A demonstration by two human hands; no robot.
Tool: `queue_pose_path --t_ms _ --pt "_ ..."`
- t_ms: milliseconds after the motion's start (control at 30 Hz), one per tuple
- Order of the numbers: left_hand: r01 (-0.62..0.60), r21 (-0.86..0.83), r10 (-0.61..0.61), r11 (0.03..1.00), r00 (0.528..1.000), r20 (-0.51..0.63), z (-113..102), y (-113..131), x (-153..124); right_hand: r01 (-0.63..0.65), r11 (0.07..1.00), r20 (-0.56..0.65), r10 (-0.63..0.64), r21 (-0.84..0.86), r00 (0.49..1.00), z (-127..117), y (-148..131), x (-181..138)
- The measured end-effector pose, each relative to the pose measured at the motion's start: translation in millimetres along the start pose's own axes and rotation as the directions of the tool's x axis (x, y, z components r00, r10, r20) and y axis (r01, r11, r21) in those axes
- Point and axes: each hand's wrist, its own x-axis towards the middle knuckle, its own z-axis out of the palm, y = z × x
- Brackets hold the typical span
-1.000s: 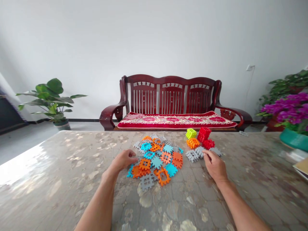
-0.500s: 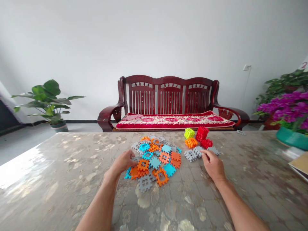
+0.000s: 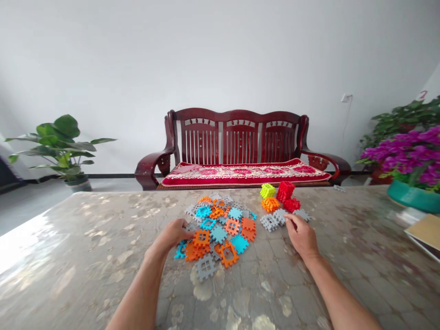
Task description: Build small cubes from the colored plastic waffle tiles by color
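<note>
A loose pile of flat interlocking plastic tiles in orange, blue and grey lies on the table, with an orange window tile (image 3: 233,226) near its middle. My left hand (image 3: 172,234) is at the pile's left edge, thumb and forefinger closed around the side of a grey interlocking tile (image 3: 191,227). To the right, my right hand (image 3: 303,234) pinches at the edge of another grey interlocking tile (image 3: 280,217); its fingertips partly hide the contact. Next to that one lie a grey tile piece (image 3: 269,222) and another grey tile (image 3: 302,215).
Behind the right-hand grey tiles stand a yellow-green cube (image 3: 267,190), an orange block (image 3: 270,204) and red blocks (image 3: 285,191). A flower pot (image 3: 409,198) and a cardboard-coloured item (image 3: 424,231) are at the table's right. Beyond the table is a wooden bench (image 3: 220,137).
The view has shifted slightly, so everything sits a little further left. My left fingers have curled in a bit at the pile's edge. My right hand stays by the grey tiles.
</note>
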Motion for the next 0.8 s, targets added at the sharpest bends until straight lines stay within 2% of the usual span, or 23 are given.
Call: queue_pose_path --t_ms 67,133,200,233,333,433,600,700,800 --pt "-0.028 -0.033 0.027 0.999 0.999 -0.041 -6.5 -0.1 0.8 0.001 1.0 -0.006 -0.001 0.004 1.0 -0.3 -0.2 -0.3" --pt "-0.073 -0.104 0.057 0.992 0.987 -0.148 -15.0 5.5 -0.8 0.003 1.0 -0.012 -0.003 0.008 1.0 -0.6 -0.9 -0.7" --pt "-0.124 -0.203 0.07 0.971 0.965 -0.254 -21.4 17.8 -4.8 0.012 1.0 -0.017 -0.012 0.006 1.0 -0.7 -2.0 -1.0" --pt "-0.153 -0.268 0.078 0.951 0.96 -0.27 -22.3 26.1 -7.4 0.019 1.0 -0.018 -0.019 0.004 1.0 -0.7 -2.6 -1.2" --pt "-0.284 -0.397 0.162 0.873 0.936 -0.311 -12.0 54.3 -14.8 0.051 0.999 -0.006 -0.051 -0.004 0.999 -0.4 -4.5 -2.1" --pt "-0.494 -0.504 0.345 0.708 0.865 -0.363 11.4 77.4 -20.2 0.094 0.996 0.014 -0.094 -0.005 0.995 -0.3 -7.4 -3.6" --pt "-0.573 -0.56 0.461 0.599 0.818 -0.344 38.1 95.0 -30.6 0.178 0.983 0.022 -0.179 0.048 0.984 -1.3 -25.0 -6.0" --pt "-0.566 -0.595 0.483 0.571 0.817 -0.314 40.6 101.2 -38.7 0.183 0.976 0.053 -0.19 0.12 0.98 0.0 -46.0 -9.0" --pt "-0.534 -0.648 0.479 0.542 0.831 -0.284 41.0 108.0 -45.5 0.148 0.965 0.135 -0.179 0.216 0.974 5.4 -71.7 -15.6"
